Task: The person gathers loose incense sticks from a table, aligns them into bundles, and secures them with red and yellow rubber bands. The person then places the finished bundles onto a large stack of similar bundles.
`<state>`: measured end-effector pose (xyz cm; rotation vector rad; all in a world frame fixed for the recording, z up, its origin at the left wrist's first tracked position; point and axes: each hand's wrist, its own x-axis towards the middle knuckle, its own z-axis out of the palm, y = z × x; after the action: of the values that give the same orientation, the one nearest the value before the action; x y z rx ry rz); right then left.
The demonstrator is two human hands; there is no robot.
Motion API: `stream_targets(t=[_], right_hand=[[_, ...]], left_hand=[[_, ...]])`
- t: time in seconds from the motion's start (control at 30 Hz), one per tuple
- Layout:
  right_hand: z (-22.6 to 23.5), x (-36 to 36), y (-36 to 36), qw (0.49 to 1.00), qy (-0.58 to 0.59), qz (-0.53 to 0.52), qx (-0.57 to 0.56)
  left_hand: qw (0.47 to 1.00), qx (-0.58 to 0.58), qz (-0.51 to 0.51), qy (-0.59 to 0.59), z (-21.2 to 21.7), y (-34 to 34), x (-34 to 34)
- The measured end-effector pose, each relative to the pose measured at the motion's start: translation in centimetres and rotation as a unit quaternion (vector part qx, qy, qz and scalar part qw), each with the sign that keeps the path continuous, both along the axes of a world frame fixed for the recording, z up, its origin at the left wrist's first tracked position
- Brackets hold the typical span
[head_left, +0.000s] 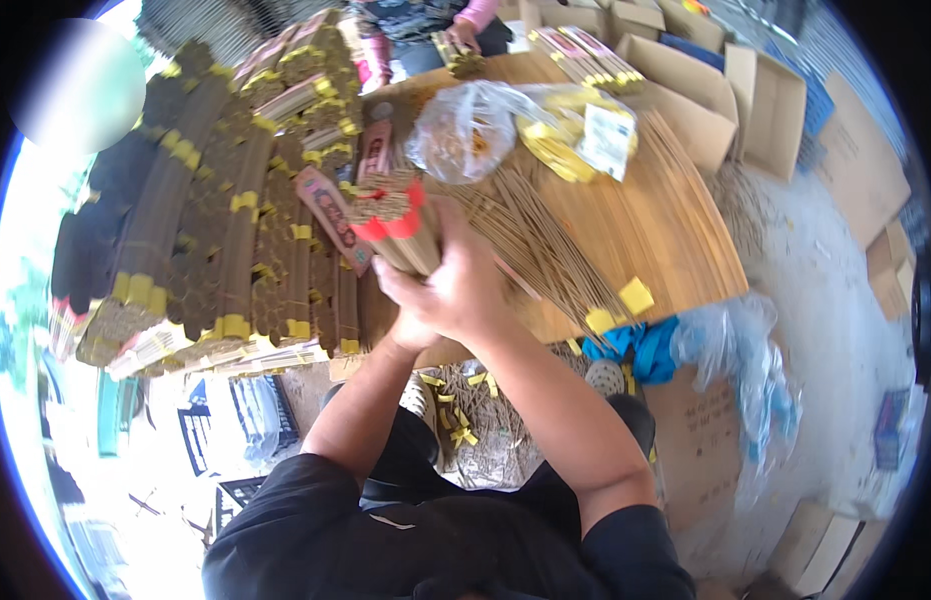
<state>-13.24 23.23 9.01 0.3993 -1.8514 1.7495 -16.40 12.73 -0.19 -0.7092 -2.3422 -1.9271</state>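
Observation:
Both of my hands close around one thick bundle of incense sticks point(393, 212) with red-tipped ends, held upright and tilted away over the wooden table point(675, 235). My right hand point(465, 285) wraps the bundle from the right. My left hand point(410, 320) grips it lower down, partly hidden under the right. Loose thin sticks point(545, 250) fan out on the table just right of the bundle. A red printed paper packet point(330, 215) lies to the left of it.
Stacked bundles with yellow bands point(235, 220) fill the left of the table. Clear plastic bags point(465, 125) and yellow paper bands point(565, 140) lie beyond. Another person's hand point(463, 35) works at the far edge. Cardboard boxes point(775, 110) stand on the right.

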Motion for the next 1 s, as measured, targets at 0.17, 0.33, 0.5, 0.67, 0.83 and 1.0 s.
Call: stream_targets(t=[0.17,0.33,0.5,0.67,0.83,1.0], right_hand=[[-0.5,0.4,-0.4,0.999,-0.009,0.029,-0.021],[-0.4,-0.4,0.0,0.998,0.055,0.024,-0.02],[-0.1,-0.3,-0.5,0.998,0.049,0.035,-0.03],[-1.4,-0.9,-0.2,0.997,0.036,0.059,-0.026],[-1.5,-1.0,-0.4,0.997,0.022,0.063,-0.025],[-1.4,-0.9,-0.4,0.999,0.009,0.046,-0.023]], left_hand=[[1.0,0.02,-0.007,-0.004,0.1,-0.5,0.6],[0.999,0.03,-0.035,-0.005,0.4,-0.1,0.6],[0.997,0.04,-0.059,-0.006,0.4,-0.4,0.6],[0.995,0.04,-0.088,-0.013,0.2,-0.6,0.5],[0.993,0.029,-0.112,-0.021,-0.1,-1.1,0.4],[0.993,0.086,-0.076,0.028,1.4,-0.4,0.8]])
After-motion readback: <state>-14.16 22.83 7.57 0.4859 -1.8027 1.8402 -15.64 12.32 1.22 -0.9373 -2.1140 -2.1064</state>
